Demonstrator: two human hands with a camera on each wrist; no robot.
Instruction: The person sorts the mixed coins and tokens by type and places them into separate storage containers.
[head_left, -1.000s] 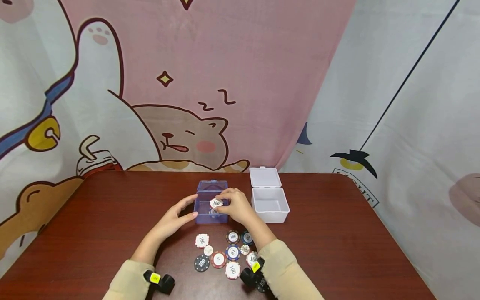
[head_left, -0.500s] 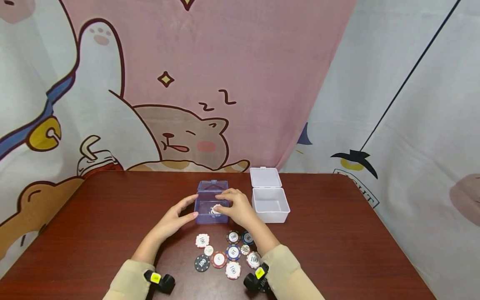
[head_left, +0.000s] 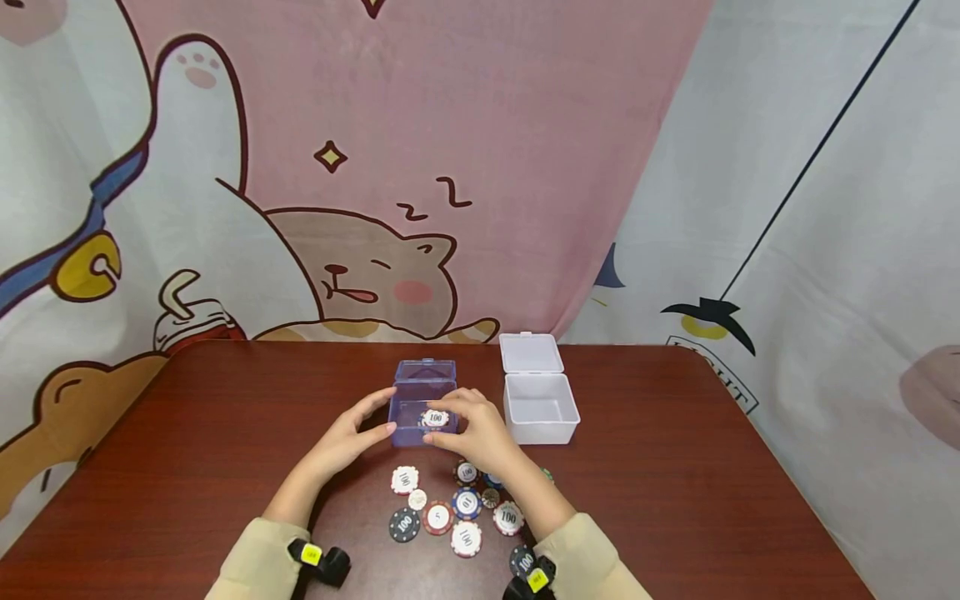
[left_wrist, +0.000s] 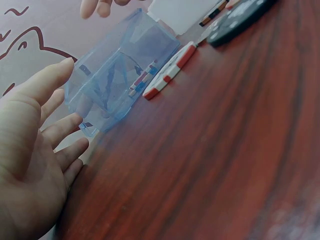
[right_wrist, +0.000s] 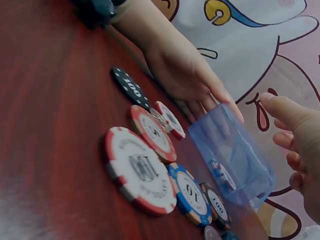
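Observation:
A translucent blue box stands on the table with its lid tipped back. Inside lies a white poker chip marked 100; the right wrist view shows it stacked on a blue-edged chip. My left hand rests at the box's left side, fingers and thumb spread, as the left wrist view also shows. Over the box's right side my right hand is spread, thumb apart from the fingers, with nothing between them; in the right wrist view this hand is off the box.
Loose poker chips lie in front of the box, among them a red chip, a black chip and a white chip. A white box with its lid raised stands to the right. A printed cloth hangs behind the table.
My right hand lowered the white 100 chip into the blue box and let go of it. Its fingers have since spread and drawn slightly right and nearer. The left hand has stayed put.

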